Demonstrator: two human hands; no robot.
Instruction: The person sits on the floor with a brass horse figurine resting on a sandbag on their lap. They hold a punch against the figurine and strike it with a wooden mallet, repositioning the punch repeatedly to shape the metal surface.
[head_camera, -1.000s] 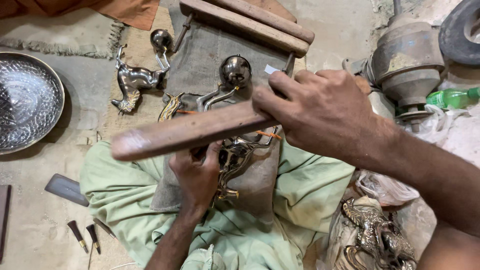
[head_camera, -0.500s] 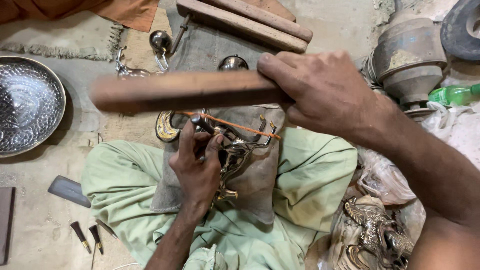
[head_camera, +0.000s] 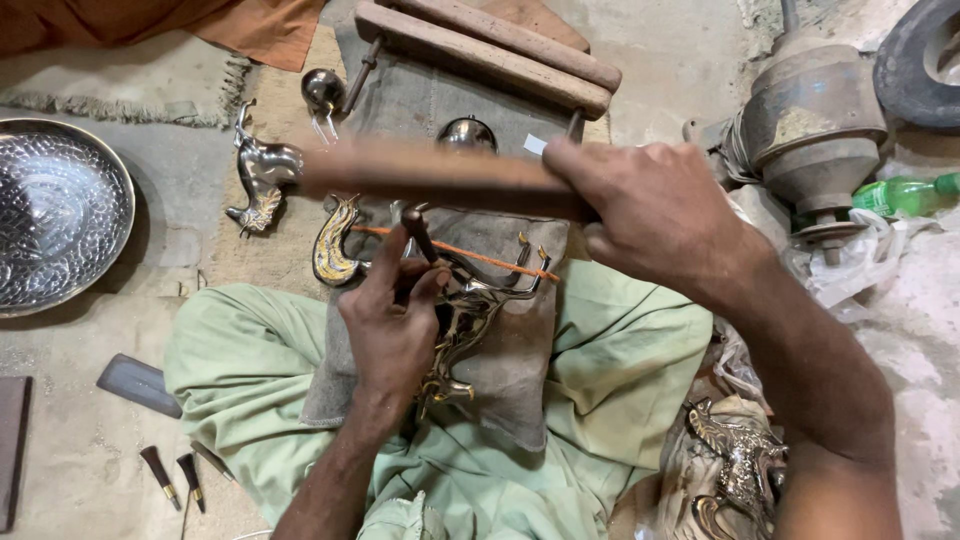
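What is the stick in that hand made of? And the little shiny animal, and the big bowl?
The stick in the right hand looks like plain brown wood, dull and unpolished. The animal figure under the left hand seems to be polished metal, perhaps brass, since it gleams gold and silver. The bowl looks like silvery metal with a dimpled, hammered finish.

Wooden stick (head_camera: 440, 178) swung from tilted to level, lower.

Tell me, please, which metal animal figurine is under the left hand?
The brass figurine on the lap cloth, touched by the left hand; the silvery figurine stands apart on the floor.
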